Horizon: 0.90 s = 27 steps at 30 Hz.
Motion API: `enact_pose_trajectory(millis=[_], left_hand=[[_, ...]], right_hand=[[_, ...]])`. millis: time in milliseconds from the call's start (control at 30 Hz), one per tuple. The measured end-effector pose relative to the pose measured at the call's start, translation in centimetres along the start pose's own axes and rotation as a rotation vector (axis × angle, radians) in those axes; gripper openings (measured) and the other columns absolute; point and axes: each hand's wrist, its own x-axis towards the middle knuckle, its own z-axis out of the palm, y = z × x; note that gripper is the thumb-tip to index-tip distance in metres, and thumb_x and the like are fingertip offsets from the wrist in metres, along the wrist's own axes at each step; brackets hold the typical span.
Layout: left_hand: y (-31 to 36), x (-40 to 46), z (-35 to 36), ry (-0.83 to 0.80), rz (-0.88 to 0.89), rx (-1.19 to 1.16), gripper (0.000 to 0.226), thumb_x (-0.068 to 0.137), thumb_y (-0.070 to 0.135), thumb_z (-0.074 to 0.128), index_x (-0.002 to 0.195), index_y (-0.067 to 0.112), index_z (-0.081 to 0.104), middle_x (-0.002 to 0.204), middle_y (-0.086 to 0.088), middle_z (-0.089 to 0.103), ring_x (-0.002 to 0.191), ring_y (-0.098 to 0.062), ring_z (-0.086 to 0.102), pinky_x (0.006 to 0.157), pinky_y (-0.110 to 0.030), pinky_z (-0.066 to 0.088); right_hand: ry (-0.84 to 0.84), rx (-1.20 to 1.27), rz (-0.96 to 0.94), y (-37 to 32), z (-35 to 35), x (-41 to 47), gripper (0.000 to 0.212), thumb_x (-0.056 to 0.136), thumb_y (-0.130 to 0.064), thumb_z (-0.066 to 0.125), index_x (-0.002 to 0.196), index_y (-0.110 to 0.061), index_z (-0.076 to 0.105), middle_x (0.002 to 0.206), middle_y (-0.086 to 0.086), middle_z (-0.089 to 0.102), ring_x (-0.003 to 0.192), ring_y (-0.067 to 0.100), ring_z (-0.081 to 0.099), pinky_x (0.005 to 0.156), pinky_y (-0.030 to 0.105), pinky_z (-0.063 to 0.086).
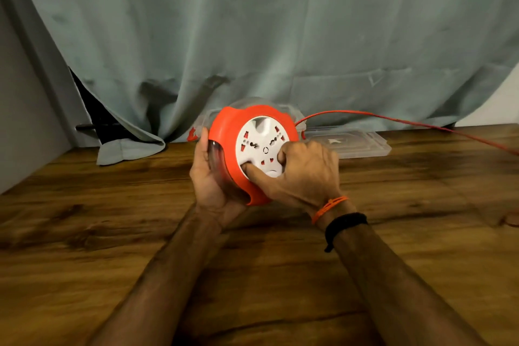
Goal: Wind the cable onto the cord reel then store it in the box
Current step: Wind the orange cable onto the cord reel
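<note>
The round cord reel (227, 132) has an orange shell and a white socket face. It is held upright above the wooden table (112, 233), tilted toward me. My left hand (209, 185) cups its clear back from the left and below. My right hand (300, 174) presses its thumb and fingers into the white face. An orange cable (407, 122) runs from the reel's upper right across to the right edge. Behind the reel stands a clear plastic box (202, 121), mostly hidden.
A clear plastic lid (354, 143) lies flat on the table to the right of the box. A grey-green curtain (252, 36) hangs along the back and drapes onto the table at left. The cable crosses the table's far right.
</note>
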Motion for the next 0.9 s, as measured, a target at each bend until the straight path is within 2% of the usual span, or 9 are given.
enact_pose_trajectory(millis=[100, 233, 333, 400, 500, 567, 667, 800, 900], left_hand=[[0.1, -0.1, 0.0, 0.023, -0.010, -0.005, 0.078, 0.091, 0.070, 0.029, 0.130, 0.012, 0.065, 0.133, -0.020, 0.065, 0.125, -0.040, 0.059, 0.101, -0.056, 0.049], [0.3, -0.1, -0.4, 0.028, -0.015, 0.010, 0.081, 0.092, 0.071, 0.029, 0.134, 0.010, 0.063, 0.134, -0.023, 0.064, 0.125, -0.042, 0.059, 0.103, -0.058, 0.048], [0.2, 0.0, -0.9, -0.002, -0.022, 0.022, 0.084, 0.088, 0.071, 0.034, 0.142, 0.010, 0.054, 0.141, -0.024, 0.058, 0.133, -0.045, 0.051, 0.112, -0.065, 0.034], [0.2, 0.0, -0.9, -0.025, -0.035, 0.032, 0.088, 0.083, 0.071, 0.038, 0.146, 0.011, 0.050, 0.145, -0.024, 0.054, 0.135, -0.045, 0.048, 0.114, -0.068, 0.027], [0.1, 0.0, -1.1, -0.078, -0.064, 0.034, 0.083, 0.084, 0.074, 0.038, 0.136, 0.014, 0.062, 0.140, -0.021, 0.060, 0.127, -0.043, 0.057, 0.106, -0.068, 0.038], [0.0, 0.0, -1.2, -0.083, -0.071, 0.028, 0.080, 0.081, 0.072, 0.044, 0.132, 0.014, 0.066, 0.138, -0.021, 0.061, 0.128, -0.042, 0.057, 0.103, -0.064, 0.045], [-0.1, 0.0, -1.2, -0.131, -0.104, 0.039, 0.078, 0.078, 0.073, 0.049, 0.129, 0.017, 0.069, 0.138, -0.018, 0.062, 0.128, -0.042, 0.057, 0.103, -0.069, 0.041], [0.1, 0.1, -1.5, -0.173, -0.181, 0.051, 0.085, 0.072, 0.076, 0.054, 0.135, 0.020, 0.063, 0.144, -0.018, 0.057, 0.132, -0.046, 0.051, 0.098, -0.078, 0.031], [0.2, 0.0, -1.5, -0.193, -0.180, 0.065, 0.084, 0.072, 0.076, 0.053, 0.134, 0.020, 0.064, 0.142, -0.018, 0.059, 0.126, -0.044, 0.057, 0.097, -0.073, 0.038]], right_hand=[[-0.020, 0.052, 0.010, -0.1, -0.2, 0.0, 0.064, 0.063, -0.083, 0.051, 0.065, -0.020, 0.055, 0.068, 0.002, 0.062, 0.076, 0.028, 0.062, 0.066, 0.030, 0.035], [-0.075, 0.157, -0.033, 0.4, -1.3, 0.6, 0.061, 0.067, -0.081, 0.056, 0.069, -0.022, 0.067, 0.058, -0.010, 0.058, 0.071, 0.019, 0.064, 0.068, 0.032, 0.049], [-0.063, 0.188, -0.095, 1.2, -2.5, 1.5, 0.034, 0.072, -0.058, 0.068, 0.070, -0.024, 0.066, 0.046, -0.012, 0.045, 0.061, 0.019, 0.062, 0.066, 0.036, 0.051], [-0.076, 0.177, -0.179, 1.8, -3.1, 1.7, 0.019, 0.074, -0.039, 0.068, 0.087, -0.026, 0.067, 0.048, -0.011, 0.045, 0.060, 0.024, 0.061, 0.068, 0.042, 0.052], [-0.165, 0.097, -0.272, 2.2, -3.5, 1.7, 0.050, 0.074, -0.029, 0.062, 0.125, -0.031, 0.059, 0.054, -0.009, 0.048, 0.064, 0.027, 0.061, 0.070, 0.041, 0.052], [-0.206, 0.028, -0.300, 2.0, -3.3, 1.6, 0.063, 0.076, -0.028, 0.059, 0.138, -0.037, 0.048, 0.062, -0.004, 0.058, 0.070, 0.029, 0.062, 0.071, 0.040, 0.051], [-0.221, -0.024, -0.310, 2.1, -2.8, 1.6, 0.066, 0.078, -0.030, 0.057, 0.141, -0.040, 0.042, 0.076, 0.003, 0.068, 0.077, 0.031, 0.062, 0.073, 0.042, 0.051], [-0.123, -0.042, -0.321, 2.5, -2.4, 1.6, 0.064, 0.072, -0.032, 0.062, 0.135, -0.040, 0.050, 0.069, 0.003, 0.067, 0.074, 0.033, 0.063, 0.068, 0.038, 0.050], [-0.061, -0.047, -0.286, 2.7, -2.2, 1.5, 0.063, 0.066, -0.039, 0.070, 0.127, -0.040, 0.057, 0.065, 0.004, 0.067, 0.072, 0.034, 0.064, 0.068, 0.036, 0.044]])
